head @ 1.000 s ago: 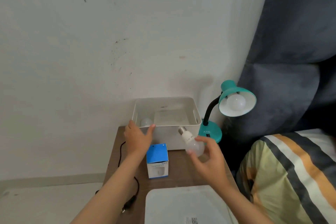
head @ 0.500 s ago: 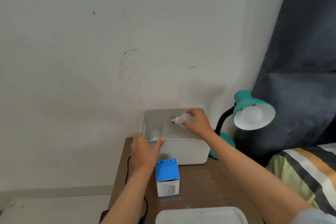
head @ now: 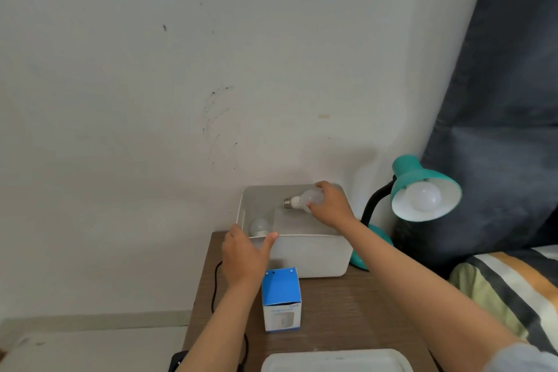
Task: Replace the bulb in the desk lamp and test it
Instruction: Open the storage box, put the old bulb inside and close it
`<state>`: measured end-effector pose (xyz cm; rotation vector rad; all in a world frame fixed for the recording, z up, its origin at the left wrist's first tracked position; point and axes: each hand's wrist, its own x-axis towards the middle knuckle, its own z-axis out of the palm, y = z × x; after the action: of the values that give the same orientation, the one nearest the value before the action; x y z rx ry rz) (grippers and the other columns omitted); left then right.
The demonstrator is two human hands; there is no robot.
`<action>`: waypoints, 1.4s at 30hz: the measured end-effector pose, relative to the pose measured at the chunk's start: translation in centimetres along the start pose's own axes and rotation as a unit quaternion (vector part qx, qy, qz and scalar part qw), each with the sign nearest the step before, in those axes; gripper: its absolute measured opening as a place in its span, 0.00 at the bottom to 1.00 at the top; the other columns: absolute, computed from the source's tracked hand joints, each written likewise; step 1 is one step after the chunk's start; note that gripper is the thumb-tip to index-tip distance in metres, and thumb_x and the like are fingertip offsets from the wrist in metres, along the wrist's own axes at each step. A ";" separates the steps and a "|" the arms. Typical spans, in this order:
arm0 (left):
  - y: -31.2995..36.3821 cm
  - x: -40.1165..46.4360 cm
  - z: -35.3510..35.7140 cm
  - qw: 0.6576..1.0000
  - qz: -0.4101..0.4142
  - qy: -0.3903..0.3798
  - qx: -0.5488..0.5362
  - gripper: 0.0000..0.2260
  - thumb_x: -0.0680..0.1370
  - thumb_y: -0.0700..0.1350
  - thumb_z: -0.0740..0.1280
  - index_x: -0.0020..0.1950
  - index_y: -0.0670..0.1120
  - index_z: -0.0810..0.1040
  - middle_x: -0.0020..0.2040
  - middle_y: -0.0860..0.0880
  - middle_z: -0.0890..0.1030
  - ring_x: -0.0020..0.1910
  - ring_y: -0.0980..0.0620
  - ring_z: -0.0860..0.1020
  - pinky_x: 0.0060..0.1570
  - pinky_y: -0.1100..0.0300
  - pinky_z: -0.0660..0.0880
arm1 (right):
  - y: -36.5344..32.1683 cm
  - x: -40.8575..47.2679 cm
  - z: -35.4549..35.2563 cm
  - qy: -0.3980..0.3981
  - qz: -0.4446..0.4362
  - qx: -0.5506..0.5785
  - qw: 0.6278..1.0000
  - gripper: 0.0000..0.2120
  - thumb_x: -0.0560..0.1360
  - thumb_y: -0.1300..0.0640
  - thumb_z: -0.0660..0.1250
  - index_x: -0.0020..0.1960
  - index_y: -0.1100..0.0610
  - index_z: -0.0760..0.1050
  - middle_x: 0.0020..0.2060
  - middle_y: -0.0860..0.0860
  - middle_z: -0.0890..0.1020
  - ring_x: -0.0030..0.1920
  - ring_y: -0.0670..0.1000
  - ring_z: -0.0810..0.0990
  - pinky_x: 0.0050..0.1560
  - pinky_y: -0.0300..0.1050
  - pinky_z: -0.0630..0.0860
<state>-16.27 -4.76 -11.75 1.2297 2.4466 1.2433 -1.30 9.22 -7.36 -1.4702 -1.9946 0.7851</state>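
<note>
My right hand [head: 330,205] holds a white bulb [head: 302,200] sideways over the inside of a white plastic bin [head: 311,254], its metal screw base pointing left. My left hand [head: 244,254] grips the bin's front left rim. A second white bulb [head: 259,226] lies in the bin's left corner. The teal desk lamp [head: 422,187] stands to the right of the bin with a white bulb [head: 422,196] seated in its shade. A blue and white bulb carton [head: 281,299] stands upright on the wooden table [head: 347,311] in front of the bin.
A black cord [head: 215,284] runs down the table's left edge to a plug [head: 178,359]. A white lid [head: 335,361] lies at the table's near edge. A dark curtain [head: 498,100] hangs behind the lamp, and a striped pillow [head: 513,287] lies to the right.
My right hand carried the bulb from in front of the bin up and over its rim into the bin. My left hand stayed on the bin's rim.
</note>
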 end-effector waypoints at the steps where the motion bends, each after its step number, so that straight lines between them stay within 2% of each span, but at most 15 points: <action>1: 0.2 -0.1 -0.2 1.000 -0.005 -0.009 0.005 0.35 0.67 0.64 0.69 0.61 0.39 0.69 0.56 0.41 0.77 0.55 0.44 0.76 0.46 0.54 0.77 | -0.2 -0.8 -0.3 0.006 -0.014 0.007 1.000 0.26 0.73 0.58 0.67 0.69 0.58 0.64 0.64 0.58 0.73 0.61 0.56 0.74 0.54 0.41 0.70; 4: 1.1 0.1 -0.7 0.997 -0.025 -0.060 0.040 0.37 0.70 0.62 0.68 0.66 0.37 0.64 0.62 0.39 0.74 0.61 0.41 0.73 0.52 0.50 0.76 | -1.1 -4.3 -1.6 0.030 -0.047 0.041 0.998 0.24 0.73 0.58 0.68 0.67 0.58 0.67 0.63 0.57 0.74 0.62 0.55 0.74 0.59 0.44 0.71; 8: 1.9 -0.8 -2.0 0.989 -0.055 -0.132 0.033 0.44 0.71 0.61 0.67 0.74 0.38 0.50 0.74 0.37 0.59 0.71 0.37 0.61 0.67 0.45 0.65 | -1.3 -10.6 -2.9 0.025 -0.070 0.058 0.996 0.23 0.74 0.56 0.68 0.67 0.56 0.68 0.61 0.55 0.76 0.60 0.53 0.76 0.57 0.43 0.72; 10: 1.6 -3.4 -2.6 0.992 -0.036 -0.118 -0.005 0.41 0.71 0.61 0.67 0.74 0.40 0.53 0.74 0.37 0.60 0.72 0.38 0.60 0.68 0.46 0.63 | -0.5 -14.0 -3.3 0.023 -0.063 0.058 0.996 0.22 0.73 0.54 0.69 0.66 0.55 0.70 0.60 0.53 0.77 0.58 0.51 0.77 0.56 0.42 0.73; 13: 0.6 -9.3 -3.5 0.994 0.003 -0.091 -0.056 0.32 0.71 0.57 0.69 0.69 0.43 0.64 0.68 0.40 0.69 0.67 0.42 0.66 0.64 0.48 0.68 | 1.5 -18.9 -3.1 0.005 -0.034 0.055 0.998 0.21 0.73 0.54 0.70 0.64 0.54 0.71 0.59 0.51 0.78 0.57 0.46 0.76 0.54 0.36 0.72; 15: -0.5 -13.4 -3.6 0.992 -0.003 -0.112 -0.063 0.30 0.72 0.53 0.70 0.68 0.42 0.64 0.67 0.42 0.69 0.67 0.43 0.66 0.64 0.51 0.66 | 3.5 -22.0 -2.5 -0.006 -0.008 0.035 0.999 0.21 0.73 0.54 0.69 0.64 0.54 0.72 0.59 0.51 0.78 0.57 0.46 0.76 0.55 0.35 0.69; 19: -3.5 -20.2 -3.6 0.983 -0.065 -0.174 -0.009 0.30 0.71 0.55 0.70 0.69 0.46 0.65 0.65 0.41 0.69 0.66 0.42 0.66 0.63 0.50 0.68 | 7.7 -27.9 -1.4 -0.048 0.056 -0.021 0.997 0.23 0.74 0.50 0.68 0.67 0.53 0.69 0.63 0.51 0.74 0.62 0.49 0.74 0.58 0.39 0.70; 23: -5.6 -24.0 -3.7 0.965 -0.114 -0.227 0.070 0.33 0.71 0.58 0.67 0.70 0.45 0.62 0.67 0.41 0.66 0.68 0.42 0.64 0.65 0.51 0.66 | 11.1 -32.3 -1.0 -0.062 0.098 -0.087 0.989 0.25 0.74 0.48 0.65 0.69 0.50 0.64 0.67 0.52 0.67 0.69 0.52 0.65 0.67 0.45 0.65; 26: -6.1 -25.3 -3.8 0.963 -0.094 -0.231 0.098 0.31 0.72 0.57 0.67 0.69 0.45 0.62 0.66 0.43 0.65 0.67 0.43 0.63 0.65 0.53 0.65 | 12.1 -34.2 -0.9 -0.073 0.166 -0.143 0.973 0.28 0.74 0.45 0.63 0.71 0.48 0.60 0.66 0.55 0.64 0.69 0.56 0.62 0.68 0.49 0.65; 28: -5.9 -25.7 -3.8 0.960 -0.083 -0.240 0.117 0.30 0.72 0.57 0.66 0.69 0.45 0.62 0.66 0.43 0.65 0.66 0.43 0.63 0.66 0.52 0.64 | 12.4 -34.9 -0.5 -0.077 0.170 -0.173 0.967 0.28 0.74 0.44 0.62 0.72 0.48 0.60 0.65 0.55 0.64 0.68 0.57 0.62 0.68 0.50 0.64; 33: -5.2 -25.7 -4.0 0.965 -0.071 -0.232 0.103 0.28 0.72 0.57 0.66 0.67 0.45 0.66 0.65 0.43 0.66 0.64 0.42 0.66 0.64 0.52 0.66 | 11.7 -34.8 -0.1 -0.070 0.183 -0.128 0.972 0.29 0.73 0.44 0.64 0.71 0.49 0.62 0.63 0.55 0.64 0.67 0.58 0.61 0.66 0.49 0.65; 37: -4.0 -24.4 -5.1 0.980 -0.038 -0.186 0.053 0.27 0.72 0.55 0.68 0.67 0.44 0.68 0.69 0.44 0.64 0.67 0.45 0.66 0.65 0.52 0.68 | 11.1 -34.0 -0.9 -0.041 0.168 -0.108 0.979 0.30 0.73 0.43 0.64 0.71 0.52 0.63 0.61 0.55 0.63 0.65 0.57 0.63 0.65 0.47 0.67; 42: -1.1 -20.5 -7.1 0.991 0.036 -0.128 0.008 0.27 0.71 0.52 0.71 0.66 0.43 0.71 0.73 0.45 0.61 0.71 0.46 0.61 0.68 0.52 0.62 | 8.6 -31.0 -3.0 0.025 0.120 -0.080 0.989 0.28 0.73 0.44 0.65 0.70 0.53 0.65 0.63 0.55 0.64 0.64 0.56 0.64 0.64 0.47 0.67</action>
<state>-6.64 -24.17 -12.58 1.3979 2.2511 1.0125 14.55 -18.15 -13.95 -1.8309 -1.9012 0.6895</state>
